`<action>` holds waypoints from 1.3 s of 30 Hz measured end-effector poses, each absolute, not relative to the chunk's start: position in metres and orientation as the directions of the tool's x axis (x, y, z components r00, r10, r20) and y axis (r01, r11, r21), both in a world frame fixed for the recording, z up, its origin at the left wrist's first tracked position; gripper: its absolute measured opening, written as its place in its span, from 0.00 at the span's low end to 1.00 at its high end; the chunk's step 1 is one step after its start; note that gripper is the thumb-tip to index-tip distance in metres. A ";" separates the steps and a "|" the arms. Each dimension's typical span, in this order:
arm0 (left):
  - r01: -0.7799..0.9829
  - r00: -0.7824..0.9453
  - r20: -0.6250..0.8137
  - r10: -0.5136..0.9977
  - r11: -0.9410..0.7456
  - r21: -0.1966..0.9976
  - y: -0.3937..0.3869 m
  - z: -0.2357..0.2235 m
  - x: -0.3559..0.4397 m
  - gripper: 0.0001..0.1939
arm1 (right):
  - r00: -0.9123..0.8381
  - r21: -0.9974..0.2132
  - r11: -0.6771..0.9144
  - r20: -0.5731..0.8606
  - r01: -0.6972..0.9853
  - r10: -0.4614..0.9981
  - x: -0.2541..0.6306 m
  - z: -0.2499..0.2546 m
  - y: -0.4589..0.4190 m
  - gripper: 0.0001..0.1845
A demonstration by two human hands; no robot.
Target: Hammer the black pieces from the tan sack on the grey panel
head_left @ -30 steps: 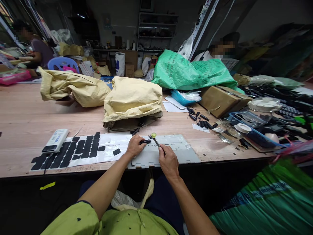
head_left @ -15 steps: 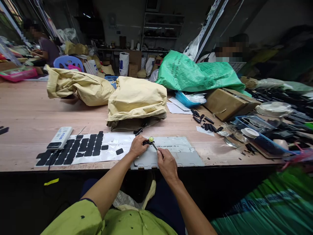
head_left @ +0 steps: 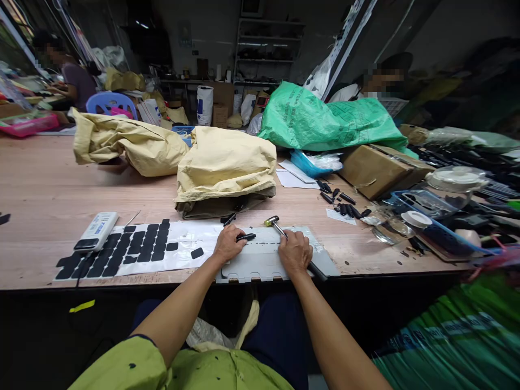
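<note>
You're pinching one blk part (head_left: 247, 237) over the gray board (head_left: 260, 262) w/ your L hand (head_left: 230, 243) and gripping the hammer (head_left: 278, 228) w/ your R hand (head_left: 296, 252), so it's prob unfinished, while more blk pcs (head_left: 347, 199) are lying by the box (head_left: 376, 172), status unclear.

Table (head_left: 36, 189): wood-grained, brightly lit
Wall (head_left: 215, 21): grey, dim
Shelves (head_left: 270, 38): at the back wall
Chair (head_left: 111, 96): blue, beyond the table
</note>
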State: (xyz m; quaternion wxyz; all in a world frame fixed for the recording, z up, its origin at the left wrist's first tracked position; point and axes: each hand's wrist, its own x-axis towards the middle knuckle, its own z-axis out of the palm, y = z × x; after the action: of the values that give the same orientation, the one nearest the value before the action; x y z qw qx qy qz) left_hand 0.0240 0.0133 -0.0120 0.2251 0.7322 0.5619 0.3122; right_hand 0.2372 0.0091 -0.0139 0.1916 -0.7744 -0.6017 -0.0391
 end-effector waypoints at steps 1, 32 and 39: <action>0.685 0.177 0.201 0.963 -0.267 0.678 0.014 -0.012 0.024 0.07 | 0.264 -0.236 -0.196 0.303 0.952 0.916 0.237 -0.016 0.009 0.13; 0.585 0.480 -0.088 0.873 -0.243 0.774 -0.056 0.042 0.005 0.11 | 0.231 -0.153 -0.190 0.320 0.970 0.919 0.233 -0.014 0.009 0.12; 0.844 -0.130 0.173 0.976 0.018 0.536 0.045 0.017 0.011 0.15 | 0.226 -0.156 -0.185 0.315 0.970 0.922 0.232 -0.012 0.009 0.12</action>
State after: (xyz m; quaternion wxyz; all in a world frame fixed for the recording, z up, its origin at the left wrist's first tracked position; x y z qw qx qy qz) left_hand 0.0111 0.0449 0.0169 0.1234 0.6478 0.7026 0.2673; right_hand 0.2325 0.0087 -0.0119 0.1624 -0.7660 -0.6175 -0.0748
